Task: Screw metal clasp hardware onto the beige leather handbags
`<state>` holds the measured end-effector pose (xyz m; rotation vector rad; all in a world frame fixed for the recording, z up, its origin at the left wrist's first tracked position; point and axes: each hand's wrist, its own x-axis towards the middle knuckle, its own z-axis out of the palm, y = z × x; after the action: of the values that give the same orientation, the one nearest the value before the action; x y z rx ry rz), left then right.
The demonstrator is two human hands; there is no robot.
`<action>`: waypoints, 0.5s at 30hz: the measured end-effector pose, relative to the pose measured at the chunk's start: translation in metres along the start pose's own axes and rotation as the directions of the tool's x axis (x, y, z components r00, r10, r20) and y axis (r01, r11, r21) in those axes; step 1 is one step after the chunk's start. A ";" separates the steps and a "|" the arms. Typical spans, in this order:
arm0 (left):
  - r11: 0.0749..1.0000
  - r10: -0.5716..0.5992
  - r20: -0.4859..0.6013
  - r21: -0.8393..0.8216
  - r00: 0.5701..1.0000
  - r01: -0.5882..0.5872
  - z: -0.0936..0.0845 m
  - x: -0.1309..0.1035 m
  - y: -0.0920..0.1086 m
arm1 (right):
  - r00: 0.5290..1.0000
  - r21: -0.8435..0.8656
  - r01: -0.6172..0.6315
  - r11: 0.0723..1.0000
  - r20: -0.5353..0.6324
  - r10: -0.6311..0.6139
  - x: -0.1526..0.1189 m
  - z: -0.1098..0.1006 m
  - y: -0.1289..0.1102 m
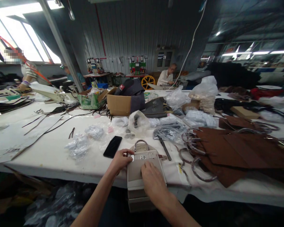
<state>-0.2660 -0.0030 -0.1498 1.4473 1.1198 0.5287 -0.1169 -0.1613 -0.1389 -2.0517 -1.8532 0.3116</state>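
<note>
**Your forearms (96, 196) nearest; 2 hands on the beige bag**

Both forearms reach in from the lower edge to the beige bag (135, 173), which sits at the near edge of the bench (59, 165), in front of your body, its lower end past that edge.

Left hand (122, 160): fingers bent at the bag's upper left corner, by a small metal plate (132, 157). Can't tell whether it pinches anything. Right hand (152, 177): fingers half-curled on the front panel; anything under the palm is hidden, so can't tell if it grips.

Step in hand, as judged: steadying the top corner while working or smoothing the panel beside the fittings. Next move likely calls for a steady left hand and light, flat pressure from the right, so the panel doesn't shift or crease.

Bearing: arched handle (142, 141) points away from you, toward the back of the bench; base toward you. Long axis runs near to far, roughly square to the bench edge.

Around it: black phone (113, 147) just beyond your left hand; dark flat tool (165, 149) off the far right corner; brown bags (232, 148) farther right.
</note>
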 end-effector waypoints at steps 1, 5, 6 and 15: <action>1.000 0.000 0.004 0.000 1.000 0.000 0.000 0.001 -0.001 | 1.000 0.061 -0.030 0.998 0.008 0.030 0.000 -0.010 0.008; 0.998 0.011 0.011 0.054 1.000 -0.011 0.003 0.007 0.000 | 0.990 0.329 -0.013 0.944 -0.132 0.059 0.011 -0.049 0.051; 0.997 0.012 0.008 0.073 1.000 -0.013 0.004 0.009 0.001 | 0.985 0.330 0.054 0.942 -0.175 0.005 0.016 -0.056 0.061; 0.944 0.155 0.071 0.283 0.985 -0.169 0.006 0.006 0.017 | 0.936 0.076 0.351 0.933 -0.031 -0.349 0.044 -0.056 0.103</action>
<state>-0.2526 0.0015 -0.1374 1.8083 1.0769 0.4553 0.0037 -0.1317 -0.1264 -1.6246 -2.1119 0.2659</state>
